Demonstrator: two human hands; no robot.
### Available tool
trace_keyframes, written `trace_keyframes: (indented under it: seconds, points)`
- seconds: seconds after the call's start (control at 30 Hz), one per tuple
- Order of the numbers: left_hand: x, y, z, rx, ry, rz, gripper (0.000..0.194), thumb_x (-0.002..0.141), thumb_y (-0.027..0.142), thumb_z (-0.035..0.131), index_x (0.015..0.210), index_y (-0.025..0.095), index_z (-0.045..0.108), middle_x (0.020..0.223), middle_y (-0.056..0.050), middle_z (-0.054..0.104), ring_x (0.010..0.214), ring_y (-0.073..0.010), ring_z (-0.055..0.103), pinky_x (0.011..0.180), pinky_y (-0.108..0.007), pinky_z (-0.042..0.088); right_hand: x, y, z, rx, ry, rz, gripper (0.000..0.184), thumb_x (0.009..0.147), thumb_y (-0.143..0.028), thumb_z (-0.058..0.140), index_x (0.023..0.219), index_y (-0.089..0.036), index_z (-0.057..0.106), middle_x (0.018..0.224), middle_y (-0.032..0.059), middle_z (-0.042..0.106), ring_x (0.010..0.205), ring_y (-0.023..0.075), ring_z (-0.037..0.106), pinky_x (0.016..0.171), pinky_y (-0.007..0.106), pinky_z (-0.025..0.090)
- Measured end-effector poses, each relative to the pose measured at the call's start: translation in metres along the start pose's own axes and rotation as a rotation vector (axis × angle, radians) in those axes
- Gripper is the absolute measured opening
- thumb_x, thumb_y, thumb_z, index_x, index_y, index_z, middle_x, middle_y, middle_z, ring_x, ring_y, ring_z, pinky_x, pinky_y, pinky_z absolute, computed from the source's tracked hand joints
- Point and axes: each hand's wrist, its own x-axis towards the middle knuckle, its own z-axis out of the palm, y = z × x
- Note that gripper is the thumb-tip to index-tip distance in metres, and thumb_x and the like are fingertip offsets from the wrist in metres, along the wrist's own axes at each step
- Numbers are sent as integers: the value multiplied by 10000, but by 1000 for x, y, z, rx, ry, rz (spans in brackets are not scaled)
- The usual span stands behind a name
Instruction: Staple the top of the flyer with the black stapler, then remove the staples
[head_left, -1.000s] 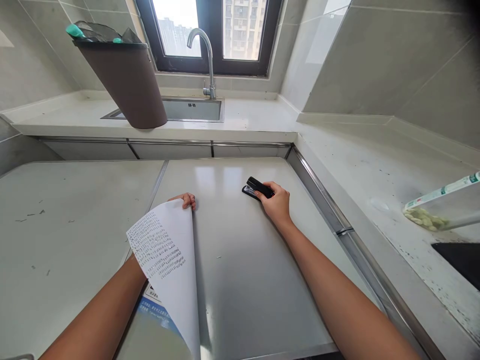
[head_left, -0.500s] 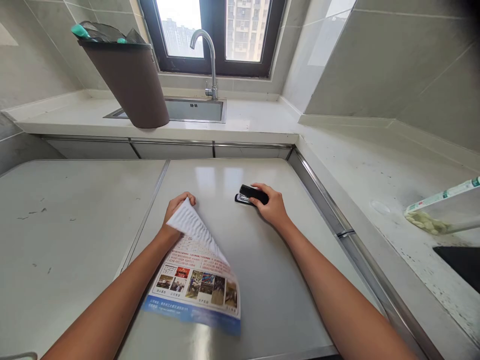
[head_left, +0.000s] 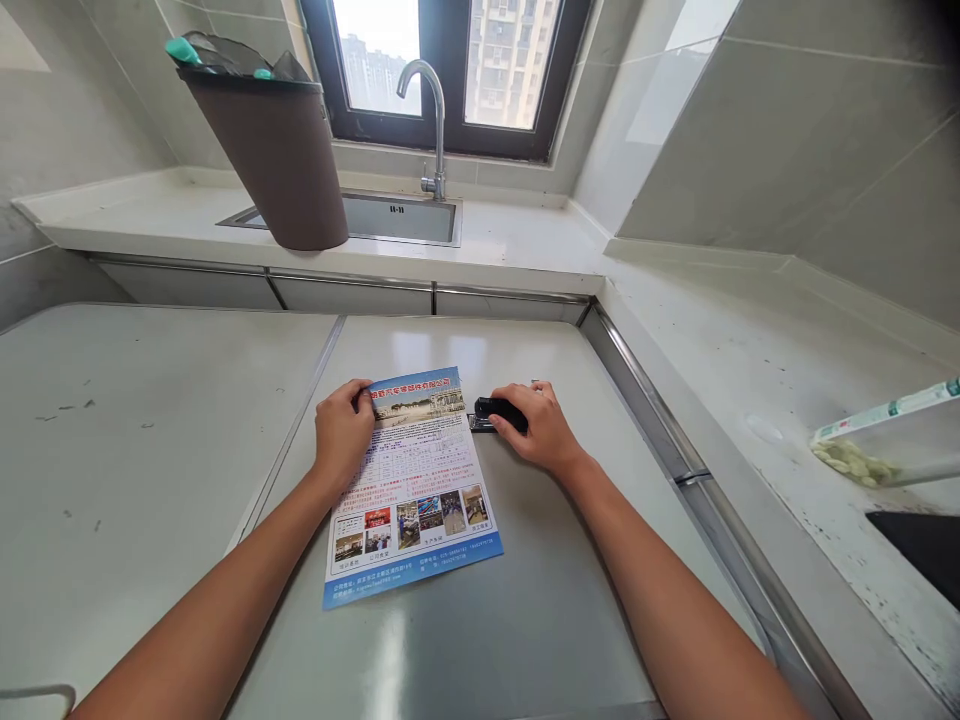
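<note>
Now the flyer (head_left: 420,470) is uncurled beside the stapler (head_left: 491,408).

Pale kitchen corner under a dark-framed window (head_left: 441,128); daylight on tile and worktop

Grey tiled walls (head_left: 757,130) meet a white counter (head_left: 517,240) that turns a corner to the right; a steel sink (head_left: 405,222) with a curved faucet (head_left: 439,130) is set below the window, and a brown bin (head_left: 281,165) stands partly over it; tall buildings (head_left: 510,60) show through the glass; in front, a pale, glossy bench (head_left: 450,660) with a lengthwise seam (head_left: 300,405) carries soft window reflections; small dark flecks (head_left: 67,408) mark its left part; metal trim (head_left: 652,395) edges the gap along the right-hand counter.
</note>
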Motion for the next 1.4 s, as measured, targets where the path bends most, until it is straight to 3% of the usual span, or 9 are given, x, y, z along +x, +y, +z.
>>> trace_keyframes:
  seconds: [0.23, 0.4, 0.87, 1.4]
  points:
    - [-1, -1, 2, -6, 17, -26, 268, 925, 264, 508, 1008, 204, 756, 920, -47, 773, 814, -230, 677, 742, -324, 464, -3, -9, 3, 95, -125, -167, 283, 1021, -229, 516, 1288, -230, 610, 1109, 71, 728, 953, 216, 640, 886, 386, 406]
    - [-1, -3, 4, -8, 13, -36, 261, 930, 250, 503, 986, 213, 754, 919, -42, 773, 822, -232, 676, 734, -324, 454, -3, -20, 15, 88, -89, -202, 359, 1025, -202, 515, 1370, -261, 593, 1144, 68, 717, 999, 213, 641, 876, 388, 428]
    - [-1, -2, 4, 19, 9, -49, 273, 925, 209, 471, 974, 205, 739, 936, -58, 762, 829, -239, 655, 750, -328, 437, -5, -18, 21, -70, -79, -79, 447, 1030, -164, 446, 1412, -350, 587, 1182, 48, 659, 1071, 213, 604, 1018, 441, 345]
    - [-1, -3, 5, 7, 16, -58, 284, 928, 198, 475, 977, 201, 754, 946, -64, 766, 858, -253, 660, 769, -338, 444, -4, -24, 21, -78, -109, -36, 451, 1019, -163, 442, 1379, -374, 613, 1165, 54, 644, 1035, 228, 580, 1010, 465, 308]
